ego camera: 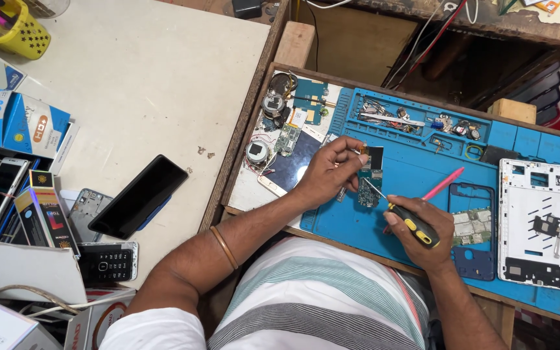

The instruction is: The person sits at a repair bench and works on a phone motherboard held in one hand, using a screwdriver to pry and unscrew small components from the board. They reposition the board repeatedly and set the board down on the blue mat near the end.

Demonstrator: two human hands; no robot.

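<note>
While left hand (pixel 324 174) pinches circuit board (pixel 369 178) on blue mat (pixel 416 170), right hand (pixel 422 234) grips screwdriver (pixel 402 218), tip on board.

This is a phone repair workshop. A blue silicone work mat (pixel 422 175) with moulded compartments holds screws and small parts inside a worn wooden tray (pixel 244 136). Bare green circuit boards (pixel 288 137), a white stripped phone frame (pixel 539 223) and a dark blue phone shell (pixel 471 262) lie about. Boxed accessories (pixel 24 123) and loose handsets (pixel 139 196) crowd the white counter (pixel 144 71).
</note>
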